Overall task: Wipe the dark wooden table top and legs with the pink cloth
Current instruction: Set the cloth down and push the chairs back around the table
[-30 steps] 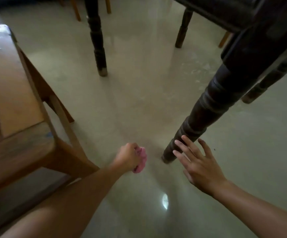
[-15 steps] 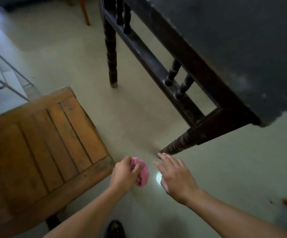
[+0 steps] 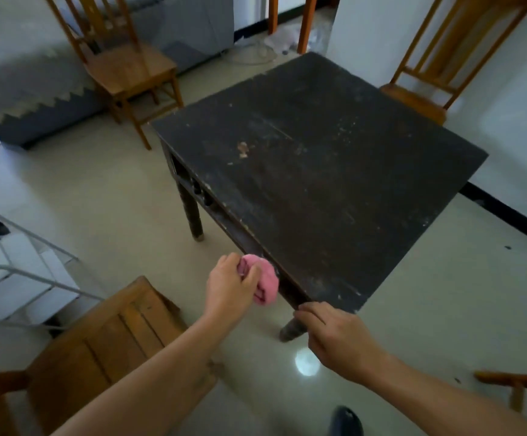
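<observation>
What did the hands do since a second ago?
Both hands rose from floor level by the leg to the near corner of the dark table. The left hand still grips the pink cloth, now beside the table edge; the right hand stays empty.

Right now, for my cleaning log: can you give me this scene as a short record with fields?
left hand: grips the bunched pink cloth beside the table's left edge
right hand: holds nothing, fingers at the near corner
table top: dark, scuffed, pale specks
near leg: visible under that corner
wooden chair: close at the left
</observation>
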`<state>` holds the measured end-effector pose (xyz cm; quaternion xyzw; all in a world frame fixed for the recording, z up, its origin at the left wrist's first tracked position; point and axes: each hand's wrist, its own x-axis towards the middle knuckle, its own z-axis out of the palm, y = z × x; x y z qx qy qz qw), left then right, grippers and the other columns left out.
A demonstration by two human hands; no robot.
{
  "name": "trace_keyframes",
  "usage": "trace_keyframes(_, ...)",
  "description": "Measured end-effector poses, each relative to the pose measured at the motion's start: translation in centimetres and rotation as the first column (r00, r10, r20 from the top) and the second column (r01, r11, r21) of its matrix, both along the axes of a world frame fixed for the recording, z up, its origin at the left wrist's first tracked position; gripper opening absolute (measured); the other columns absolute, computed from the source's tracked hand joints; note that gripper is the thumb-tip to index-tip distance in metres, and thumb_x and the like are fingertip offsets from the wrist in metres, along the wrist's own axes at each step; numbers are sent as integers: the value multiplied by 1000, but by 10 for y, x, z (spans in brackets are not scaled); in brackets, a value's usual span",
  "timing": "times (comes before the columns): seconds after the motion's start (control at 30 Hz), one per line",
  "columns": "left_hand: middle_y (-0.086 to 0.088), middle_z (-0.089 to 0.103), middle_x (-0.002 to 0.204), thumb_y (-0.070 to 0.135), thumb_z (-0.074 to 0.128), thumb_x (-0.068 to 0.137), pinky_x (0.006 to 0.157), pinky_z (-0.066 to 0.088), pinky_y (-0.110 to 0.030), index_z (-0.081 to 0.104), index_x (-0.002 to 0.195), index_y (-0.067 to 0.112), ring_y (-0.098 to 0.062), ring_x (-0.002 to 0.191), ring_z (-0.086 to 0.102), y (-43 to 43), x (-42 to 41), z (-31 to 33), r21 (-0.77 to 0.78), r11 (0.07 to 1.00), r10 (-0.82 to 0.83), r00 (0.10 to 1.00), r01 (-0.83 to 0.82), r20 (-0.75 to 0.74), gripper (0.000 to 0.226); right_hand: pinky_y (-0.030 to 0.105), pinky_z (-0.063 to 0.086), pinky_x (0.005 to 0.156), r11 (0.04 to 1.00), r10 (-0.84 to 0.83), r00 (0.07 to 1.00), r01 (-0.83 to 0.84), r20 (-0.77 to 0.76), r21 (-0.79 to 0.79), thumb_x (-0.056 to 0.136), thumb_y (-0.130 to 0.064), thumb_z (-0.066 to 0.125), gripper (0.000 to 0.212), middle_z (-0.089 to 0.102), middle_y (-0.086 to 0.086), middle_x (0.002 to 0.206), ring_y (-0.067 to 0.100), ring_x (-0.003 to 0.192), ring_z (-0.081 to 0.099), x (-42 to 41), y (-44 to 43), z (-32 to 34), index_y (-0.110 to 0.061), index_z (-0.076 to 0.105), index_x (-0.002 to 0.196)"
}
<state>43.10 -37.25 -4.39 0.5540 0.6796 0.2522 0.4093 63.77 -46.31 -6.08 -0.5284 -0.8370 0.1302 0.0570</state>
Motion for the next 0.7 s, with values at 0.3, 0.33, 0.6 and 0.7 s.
trace_keyframes(0.3, 5, 56, 84, 32, 54, 94, 62, 42, -20, 51, 78, 24, -5, 71, 55, 86, 125, 31, 0, 1000, 20, 996, -20, -87, 18, 20, 54, 59, 984, -176, 984, 176, 8, -5, 73, -14, 77, 43, 68, -3, 109, 12, 91, 68, 113, 130, 31, -19, 69, 115)
trace_keyframes(0.33, 5, 55, 87, 32, 53, 94, 65, 45, -21, 51, 80, 24, -6, 73, 55, 92, 136, 26, -16, 1000, 18, 993, -20, -115, 17, 21, 54, 59, 983, -185, 983, 185, 11, -19, 74, -15, 77, 43, 68, -2, 111, 13, 93, 68, 126, 143, 28, -19, 68, 117)
trace_keyframes(0.6, 8, 48, 113, 38, 51, 94, 87, 50, -31, 53, 117, 26, -8, 97, 50, 101, 156, 8, -75, 996, -72, 942, 50, -327, 26, 26, 54, 83, 998, -21, 999, 23, 28, -60, 89, -20, 64, 41, 61, 1, 127, 15, 109, 62, 171, 223, 35, -17, 60, 130)
trace_keyframes(0.7, 6, 48, 120, 39, 52, 94, 91, 48, -32, 52, 124, 24, -10, 102, 49, 93, 135, 28, -39, 998, 29, 926, -47, -377, 33, 27, 53, 90, 997, 65, 998, -65, -10, -36, 90, -19, 63, 42, 59, 2, 131, 15, 113, 60, 151, 240, 56, -16, 58, 132)
